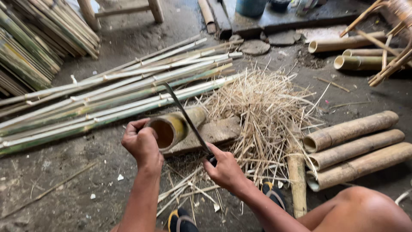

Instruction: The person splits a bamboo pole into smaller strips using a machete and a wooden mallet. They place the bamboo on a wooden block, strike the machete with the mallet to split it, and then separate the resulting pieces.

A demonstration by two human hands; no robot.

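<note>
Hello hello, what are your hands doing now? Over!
Left hand grips bamboo tube rim. Right hand holds curved blade across tube. Shavings pile beside.

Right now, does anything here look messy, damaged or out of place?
Mostly the loose heap of pale dry bamboo shavings, strewn over the dirt floor beside the hollow bamboo tube. Thin splinters also lie scattered near the sandalled feet.

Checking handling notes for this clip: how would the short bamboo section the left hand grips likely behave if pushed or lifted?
The bamboo section is a round tube lying on its side on a flat stone slab, so it would probably roll if the left hand let go. Its open end shows it hollow, so likely light for its size. It looks stiff, not bendy.
</note>
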